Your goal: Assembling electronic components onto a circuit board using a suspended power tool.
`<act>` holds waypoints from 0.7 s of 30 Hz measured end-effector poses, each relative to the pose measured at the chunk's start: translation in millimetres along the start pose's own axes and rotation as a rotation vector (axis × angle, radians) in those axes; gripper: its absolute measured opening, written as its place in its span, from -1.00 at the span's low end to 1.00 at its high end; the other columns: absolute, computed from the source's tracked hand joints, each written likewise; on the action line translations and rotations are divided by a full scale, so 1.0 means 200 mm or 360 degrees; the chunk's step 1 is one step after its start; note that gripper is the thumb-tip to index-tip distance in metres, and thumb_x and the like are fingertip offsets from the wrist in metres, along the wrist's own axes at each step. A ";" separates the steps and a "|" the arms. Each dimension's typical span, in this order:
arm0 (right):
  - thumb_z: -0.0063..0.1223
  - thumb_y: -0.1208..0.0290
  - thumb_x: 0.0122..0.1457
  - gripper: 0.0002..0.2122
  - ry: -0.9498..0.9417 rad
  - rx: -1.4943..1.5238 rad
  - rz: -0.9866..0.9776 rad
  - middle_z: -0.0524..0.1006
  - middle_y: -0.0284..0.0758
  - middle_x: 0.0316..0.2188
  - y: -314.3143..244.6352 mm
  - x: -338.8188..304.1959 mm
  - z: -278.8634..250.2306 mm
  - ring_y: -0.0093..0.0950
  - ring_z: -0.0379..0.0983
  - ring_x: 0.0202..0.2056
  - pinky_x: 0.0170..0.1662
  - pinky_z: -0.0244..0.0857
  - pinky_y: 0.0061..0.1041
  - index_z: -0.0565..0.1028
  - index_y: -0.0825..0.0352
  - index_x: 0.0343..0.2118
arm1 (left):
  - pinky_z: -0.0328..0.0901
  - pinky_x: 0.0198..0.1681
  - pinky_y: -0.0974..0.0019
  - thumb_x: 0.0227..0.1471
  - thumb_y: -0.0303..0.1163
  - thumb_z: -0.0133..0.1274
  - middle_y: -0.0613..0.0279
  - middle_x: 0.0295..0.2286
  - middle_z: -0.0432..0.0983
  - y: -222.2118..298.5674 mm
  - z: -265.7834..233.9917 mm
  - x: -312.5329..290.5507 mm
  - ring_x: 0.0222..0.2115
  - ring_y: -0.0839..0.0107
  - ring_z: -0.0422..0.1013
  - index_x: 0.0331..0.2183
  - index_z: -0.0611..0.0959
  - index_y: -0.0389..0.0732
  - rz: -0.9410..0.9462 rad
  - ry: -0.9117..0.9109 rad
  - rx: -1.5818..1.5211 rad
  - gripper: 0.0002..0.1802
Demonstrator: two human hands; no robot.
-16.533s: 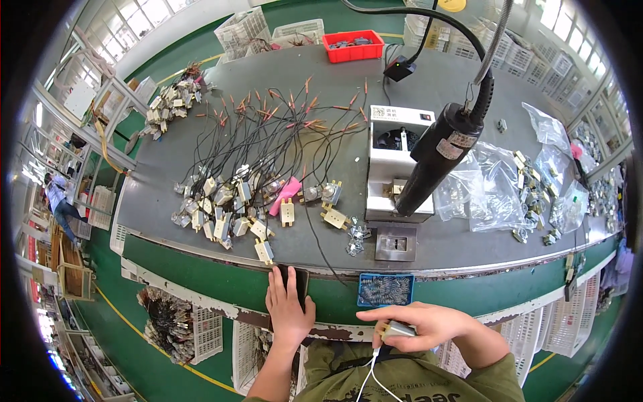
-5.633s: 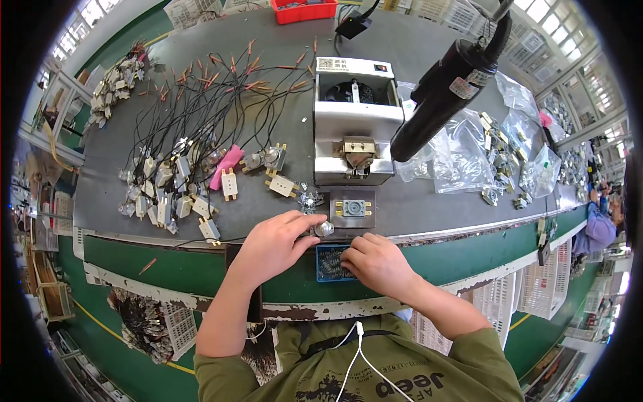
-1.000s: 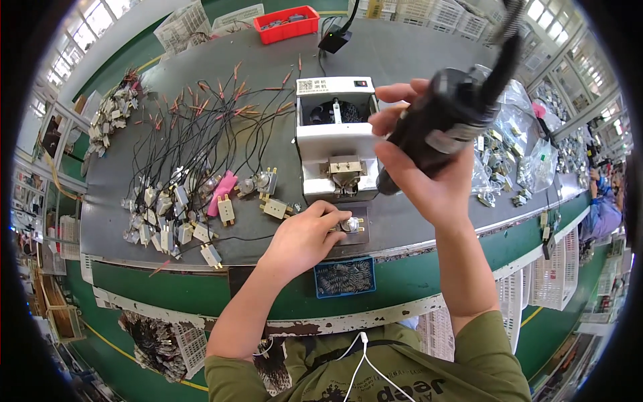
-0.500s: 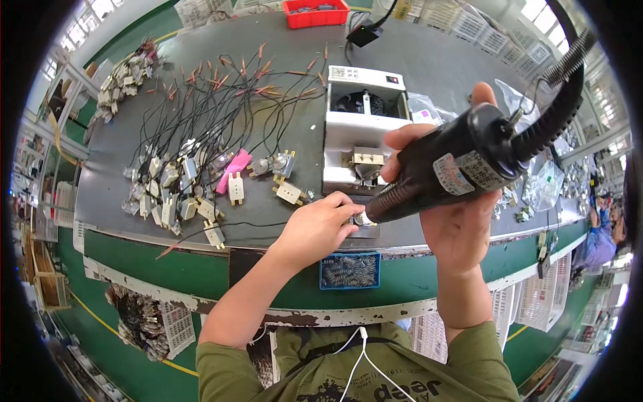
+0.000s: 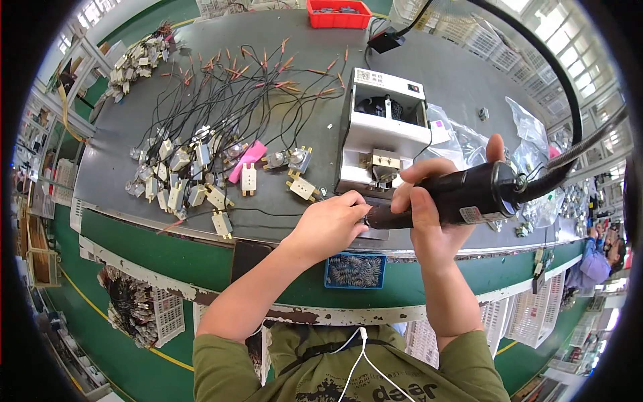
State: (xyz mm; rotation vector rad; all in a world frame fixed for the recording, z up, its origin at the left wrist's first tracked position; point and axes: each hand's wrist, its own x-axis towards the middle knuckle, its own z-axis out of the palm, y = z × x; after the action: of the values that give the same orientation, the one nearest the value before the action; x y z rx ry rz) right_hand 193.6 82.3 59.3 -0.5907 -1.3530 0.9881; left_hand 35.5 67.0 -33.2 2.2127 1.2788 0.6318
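My right hand (image 5: 435,224) is wrapped round a black electric screwdriver (image 5: 462,197), which lies nearly level and points left. Its narrow front end reaches the fingertips of my left hand (image 5: 331,224). Those fingers are pinched together low over a metal plate (image 5: 378,234) at the table's near edge. What they hold is hidden under them. A thin black wire (image 5: 261,211) runs from the left to beneath that hand. Just beyond stands a white-and-silver screw feeder (image 5: 378,141). White terminal block (image 5: 303,187) with brass tabs lies beside my left hand.
Several wired white blocks with clear bulbs (image 5: 181,171) are heaped at left, by a pink strip (image 5: 248,161). A blue tray of small metal parts (image 5: 355,270) sits at the near edge. A red bin (image 5: 339,20) stands at the back; plastic bags (image 5: 529,127) lie right.
The screwdriver has swung flatter, and my right hand has turned with its thumb now along the tool. My left hand stays pinched at the same spot. The whole view has shifted slightly.
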 end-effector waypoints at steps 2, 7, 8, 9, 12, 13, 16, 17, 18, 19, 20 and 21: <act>0.12 0.69 0.12 -0.02 0.0018 0.0080 -0.0009 0.54 -0.11 -0.29 0.02 0.00 0.00 -0.50 0.50 -0.52 -0.37 0.45 -0.50 -0.36 0.07 0.40 | 0.42 -0.18 0.13 0.04 -0.30 0.22 0.25 -0.20 0.47 0.01 -0.01 0.01 -0.20 0.17 0.50 -0.19 0.61 -0.18 -0.0048 -0.0058 -0.0012 -0.71; 0.06 0.81 0.06 -0.01 0.0073 0.0173 -0.0037 0.56 -0.12 -0.31 0.07 0.00 0.00 -0.51 0.53 -0.49 -0.39 0.45 -0.56 -0.36 0.16 0.39 | 0.41 -0.14 0.12 0.06 -0.27 0.20 0.25 -0.18 0.46 0.01 -0.02 0.01 -0.17 0.15 0.48 -0.13 0.58 -0.18 -0.0099 -0.0156 0.0019 -0.66; 0.06 0.81 0.06 -0.02 0.0066 0.0129 -0.0056 0.56 -0.13 -0.32 0.09 0.00 0.00 -0.52 0.53 -0.49 -0.39 0.45 -0.56 -0.35 0.18 0.39 | 0.41 -0.14 0.12 0.07 -0.27 0.20 0.25 -0.17 0.46 0.01 -0.02 0.01 -0.17 0.15 0.48 -0.13 0.58 -0.19 -0.0102 -0.0152 0.0029 -0.66; 0.06 0.82 0.06 -0.03 0.0059 0.0086 -0.0075 0.56 -0.14 -0.32 0.10 0.00 -0.01 -0.53 0.52 -0.49 -0.39 0.44 -0.57 -0.34 0.21 0.39 | 0.41 -0.14 0.12 0.07 -0.27 0.19 0.24 -0.17 0.46 0.01 -0.01 0.01 -0.17 0.15 0.48 -0.13 0.58 -0.20 -0.0105 -0.0148 0.0039 -0.66; 0.08 0.81 0.05 -0.04 0.0042 0.0072 0.0022 0.56 -0.17 -0.33 0.09 -0.01 -0.01 -0.55 0.52 -0.45 -0.34 0.43 -0.59 -0.31 0.28 0.39 | 0.43 -0.21 0.13 0.04 -0.27 0.22 0.21 -0.22 0.46 0.01 0.00 0.01 -0.23 0.15 0.52 -0.27 0.60 -0.25 -0.0027 -0.0030 0.0024 -0.72; 0.08 0.81 0.05 -0.04 0.0042 0.0071 0.0020 0.56 -0.17 -0.33 0.09 -0.01 0.00 -0.55 0.52 -0.45 -0.34 0.43 -0.59 -0.31 0.28 0.39 | 0.43 -0.21 0.13 0.04 -0.27 0.22 0.21 -0.22 0.46 0.01 0.00 0.01 -0.23 0.15 0.52 -0.27 0.60 -0.25 -0.0025 -0.0029 0.0023 -0.72; 0.10 0.81 0.04 -0.05 0.0023 -0.0012 0.0003 0.57 -0.19 -0.33 0.09 -0.01 0.00 -0.57 0.52 -0.41 -0.29 0.41 -0.61 -0.28 0.32 0.38 | 0.43 -0.19 0.14 0.04 -0.28 0.22 0.20 -0.21 0.46 0.01 -0.01 0.01 -0.23 0.14 0.52 -0.24 0.60 -0.25 -0.0033 -0.0032 0.0021 -0.71; 0.11 0.80 0.04 -0.06 0.0027 -0.0002 0.0024 0.57 -0.19 -0.33 0.09 -0.01 0.01 -0.57 0.52 -0.39 -0.28 0.41 -0.61 -0.28 0.33 0.38 | 0.43 -0.18 0.14 0.04 -0.28 0.22 0.20 -0.20 0.47 0.01 -0.01 0.01 -0.23 0.14 0.52 -0.24 0.60 -0.26 -0.0045 -0.0051 0.0032 -0.70; 0.11 0.80 0.04 -0.06 0.0032 0.0008 0.0046 0.57 -0.20 -0.33 0.09 -0.01 0.01 -0.58 0.51 -0.37 -0.26 0.40 -0.61 -0.27 0.35 0.38 | 0.43 -0.18 0.14 0.04 -0.28 0.22 0.19 -0.20 0.47 0.01 -0.01 0.01 -0.23 0.13 0.52 -0.23 0.60 -0.26 -0.0057 -0.0070 0.0042 -0.70; 0.11 0.80 0.04 -0.06 0.0030 0.0008 0.0046 0.57 -0.20 -0.33 0.09 -0.01 0.01 -0.58 0.51 -0.37 -0.26 0.40 -0.61 -0.27 0.35 0.38 | 0.43 -0.18 0.14 0.04 -0.28 0.22 0.19 -0.20 0.47 0.02 -0.01 0.01 -0.23 0.13 0.52 -0.23 0.60 -0.26 -0.0058 -0.0068 0.0041 -0.70; 0.11 0.80 0.04 -0.06 -0.0004 0.0019 0.0028 0.57 -0.20 -0.34 0.09 -0.01 0.01 -0.58 0.52 -0.37 -0.26 0.41 -0.61 -0.27 0.34 0.38 | 0.43 -0.17 0.14 0.03 -0.29 0.22 0.18 -0.21 0.48 0.03 -0.02 0.01 -0.23 0.12 0.52 -0.23 0.61 -0.27 -0.0074 -0.0078 0.0046 -0.70; 0.11 0.80 0.04 -0.06 -0.0038 0.0030 0.0010 0.57 -0.20 -0.34 0.09 -0.01 0.01 -0.57 0.52 -0.37 -0.27 0.41 -0.60 -0.26 0.33 0.38 | 0.43 -0.17 0.13 0.03 -0.30 0.23 0.17 -0.22 0.48 0.04 -0.02 0.01 -0.23 0.12 0.51 -0.24 0.61 -0.27 -0.0090 -0.0089 0.0051 -0.71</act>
State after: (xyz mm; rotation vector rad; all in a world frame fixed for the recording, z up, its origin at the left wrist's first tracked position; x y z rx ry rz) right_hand 187.1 90.2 43.4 -0.5712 -1.3622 1.0149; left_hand 38.8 67.2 -24.2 2.1960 1.3269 0.5280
